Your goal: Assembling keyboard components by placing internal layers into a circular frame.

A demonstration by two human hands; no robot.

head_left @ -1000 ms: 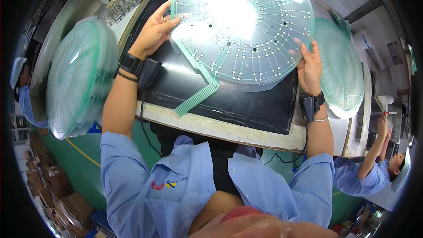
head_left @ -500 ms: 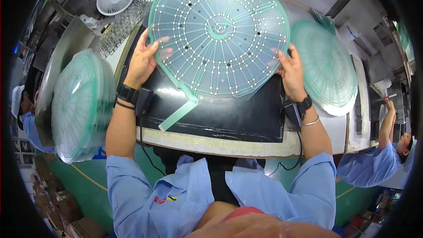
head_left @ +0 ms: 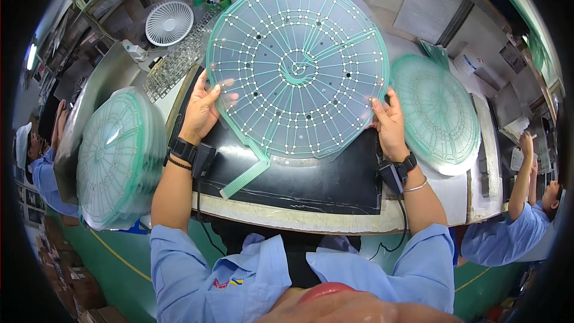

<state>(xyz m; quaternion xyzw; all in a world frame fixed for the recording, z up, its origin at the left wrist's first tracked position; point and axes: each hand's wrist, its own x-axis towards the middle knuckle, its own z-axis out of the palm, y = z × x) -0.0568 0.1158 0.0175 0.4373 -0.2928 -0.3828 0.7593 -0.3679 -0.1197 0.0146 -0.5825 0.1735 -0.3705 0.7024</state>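
Between both hands I hold up a large round translucent printed circuit sheet [head_left: 299, 107], with green traces, white dots and a flat ribbon tail at its lower left. My left hand [head_left: 202, 110] grips its left edge, thumb in front and fingers showing through behind. On the opposite edge my right hand [head_left: 388, 122] pinches it the same way. Beneath the sheet lies a shiny black mat [head_left: 287, 186] on the worktable. A stack of similar round sheets [head_left: 113, 161] stands to the left, and another stack [head_left: 436, 113] lies at the right.
A white round fan grille [head_left: 169, 23] and a metal lattice rack [head_left: 179, 57] sit at the back left. Beyond the left stack stands a curved metal panel [head_left: 98, 90]. Co-workers in blue shirts are at the far left [head_left: 45, 173] and far right [head_left: 508, 233].
The sheet and both hands appear lower in the view, and so does the table behind them. The grip on both edges stays the same.
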